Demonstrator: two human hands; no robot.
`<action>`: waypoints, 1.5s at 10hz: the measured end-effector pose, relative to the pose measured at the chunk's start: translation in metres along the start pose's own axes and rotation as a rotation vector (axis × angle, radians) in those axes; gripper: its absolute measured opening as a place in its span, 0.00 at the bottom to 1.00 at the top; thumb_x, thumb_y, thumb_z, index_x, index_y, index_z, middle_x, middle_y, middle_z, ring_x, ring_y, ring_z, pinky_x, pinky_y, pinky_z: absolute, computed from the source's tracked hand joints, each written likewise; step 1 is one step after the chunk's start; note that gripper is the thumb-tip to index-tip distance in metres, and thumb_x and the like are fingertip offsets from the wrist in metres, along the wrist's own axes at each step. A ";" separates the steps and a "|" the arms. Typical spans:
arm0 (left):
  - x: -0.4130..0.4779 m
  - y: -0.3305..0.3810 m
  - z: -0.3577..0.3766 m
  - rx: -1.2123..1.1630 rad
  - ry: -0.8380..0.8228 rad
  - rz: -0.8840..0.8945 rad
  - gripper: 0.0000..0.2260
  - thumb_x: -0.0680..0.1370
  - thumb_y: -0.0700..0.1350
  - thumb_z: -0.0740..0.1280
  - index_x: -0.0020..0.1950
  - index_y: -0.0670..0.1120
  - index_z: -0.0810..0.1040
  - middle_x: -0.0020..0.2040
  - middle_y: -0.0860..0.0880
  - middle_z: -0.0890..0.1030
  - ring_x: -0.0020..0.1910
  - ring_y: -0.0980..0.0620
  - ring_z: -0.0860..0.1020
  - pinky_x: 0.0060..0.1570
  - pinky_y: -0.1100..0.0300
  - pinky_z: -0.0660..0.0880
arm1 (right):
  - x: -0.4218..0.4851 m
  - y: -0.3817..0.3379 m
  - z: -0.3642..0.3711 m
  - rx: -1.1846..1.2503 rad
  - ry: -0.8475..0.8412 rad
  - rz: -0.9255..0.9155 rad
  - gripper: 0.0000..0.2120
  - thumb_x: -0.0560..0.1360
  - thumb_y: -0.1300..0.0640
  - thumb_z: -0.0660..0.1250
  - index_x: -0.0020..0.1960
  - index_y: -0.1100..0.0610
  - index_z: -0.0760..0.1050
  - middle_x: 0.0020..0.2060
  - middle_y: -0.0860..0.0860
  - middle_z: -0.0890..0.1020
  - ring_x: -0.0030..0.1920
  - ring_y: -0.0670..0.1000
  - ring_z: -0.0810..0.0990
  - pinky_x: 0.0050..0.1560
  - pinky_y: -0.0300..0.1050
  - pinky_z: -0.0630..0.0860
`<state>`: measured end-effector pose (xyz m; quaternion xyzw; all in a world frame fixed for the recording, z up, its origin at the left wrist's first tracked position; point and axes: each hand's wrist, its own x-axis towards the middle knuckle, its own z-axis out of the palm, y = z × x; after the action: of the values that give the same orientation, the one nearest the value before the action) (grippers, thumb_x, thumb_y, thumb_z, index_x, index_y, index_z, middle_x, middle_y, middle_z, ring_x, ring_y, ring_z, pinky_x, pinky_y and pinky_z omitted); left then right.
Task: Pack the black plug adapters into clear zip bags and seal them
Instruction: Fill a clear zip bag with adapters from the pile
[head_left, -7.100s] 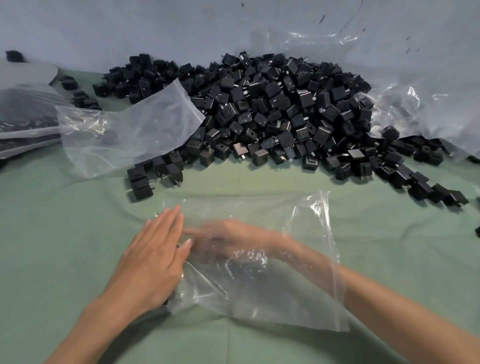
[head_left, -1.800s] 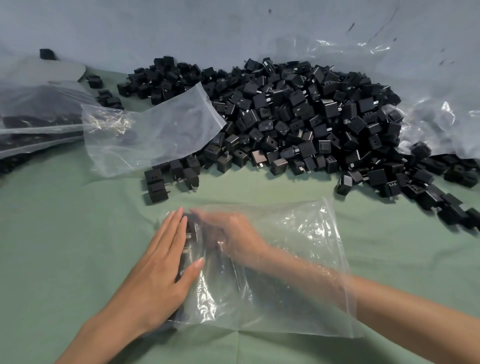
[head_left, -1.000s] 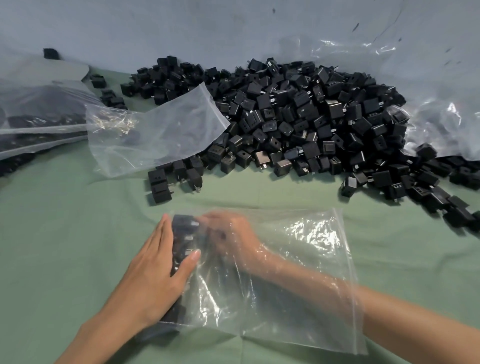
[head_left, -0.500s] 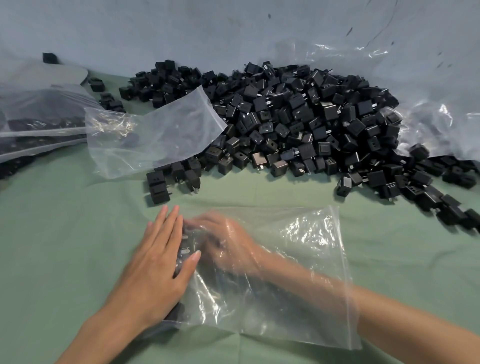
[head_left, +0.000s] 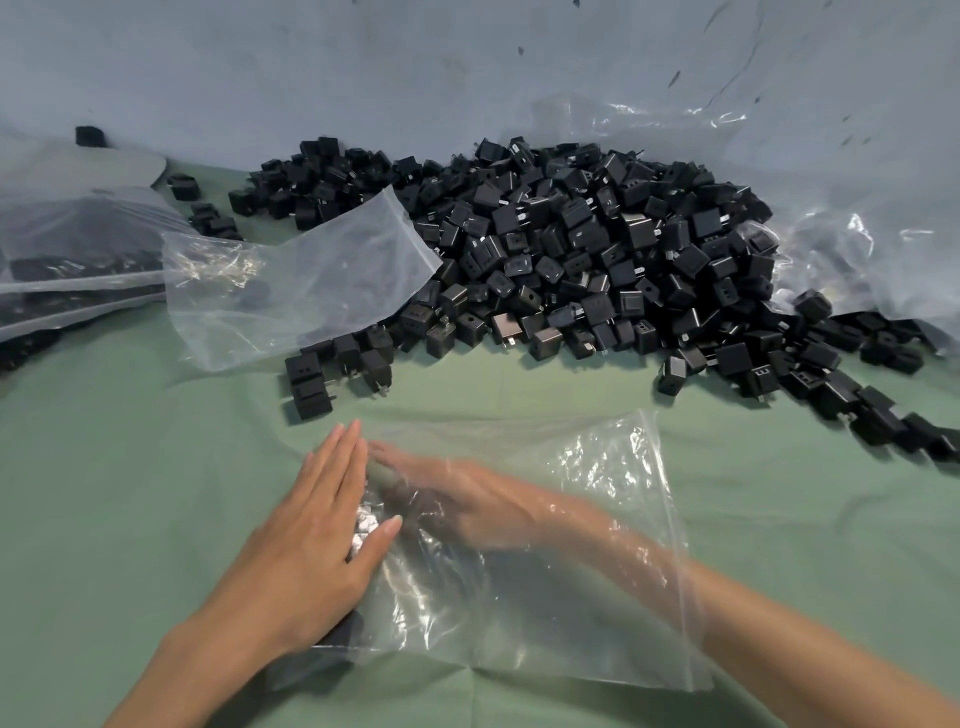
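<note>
Green cloth covers the work surface, with a grey-blue wall behind it. A big pile of black adapters is heaped against that wall. On the person's side of the pile, a clear bag lies flat on the cloth with its mouth unsealed and facing right. The right forearm enters through the mouth. The right hand is wholly inside the bag, blurred behind the film. Its fingers look straight and reach left toward a few adapters gathered at the bag's closed left edge. I can make out no curl or pinch. The left hand is outside the bag, flat, with the fingers together and extended. Its palm presses down on the film over those same adapters and grips nothing. The two hands' fingertips nearly meet through the plastic. A small cluster of adapters sits just off the pile's front left corner, between the pile and the hands. An empty spare bag leans on the pile's left flank. Filled bags are stacked further left of the pile. A crumpled clear sheet spreads right of the pile, with loose adapters trailing along its lower edge.
</note>
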<state>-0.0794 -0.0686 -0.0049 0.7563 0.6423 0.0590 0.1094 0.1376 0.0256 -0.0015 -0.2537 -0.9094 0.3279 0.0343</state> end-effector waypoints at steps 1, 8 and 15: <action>0.001 0.001 -0.001 0.027 -0.038 -0.010 0.35 0.70 0.67 0.31 0.69 0.49 0.24 0.70 0.57 0.21 0.67 0.62 0.21 0.64 0.67 0.25 | -0.061 0.014 -0.046 0.158 -0.120 0.018 0.19 0.78 0.71 0.59 0.67 0.59 0.73 0.63 0.50 0.77 0.60 0.42 0.77 0.60 0.36 0.74; -0.003 -0.002 -0.003 0.022 -0.071 0.061 0.35 0.70 0.71 0.30 0.66 0.51 0.20 0.65 0.60 0.18 0.65 0.64 0.20 0.60 0.71 0.21 | -0.168 0.007 -0.053 0.381 0.160 0.500 0.24 0.65 0.30 0.69 0.52 0.46 0.79 0.39 0.54 0.83 0.33 0.52 0.84 0.29 0.41 0.78; -0.004 -0.018 0.010 -0.091 0.031 0.107 0.38 0.72 0.72 0.37 0.75 0.53 0.31 0.74 0.62 0.29 0.72 0.63 0.30 0.73 0.62 0.38 | 0.025 -0.035 0.011 -0.270 0.165 0.039 0.20 0.82 0.64 0.56 0.73 0.67 0.63 0.66 0.66 0.71 0.64 0.65 0.72 0.63 0.55 0.70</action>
<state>-0.0948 -0.0705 -0.0183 0.7829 0.5992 0.1055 0.1303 0.0985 0.0086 0.0089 -0.2997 -0.9341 0.1814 0.0683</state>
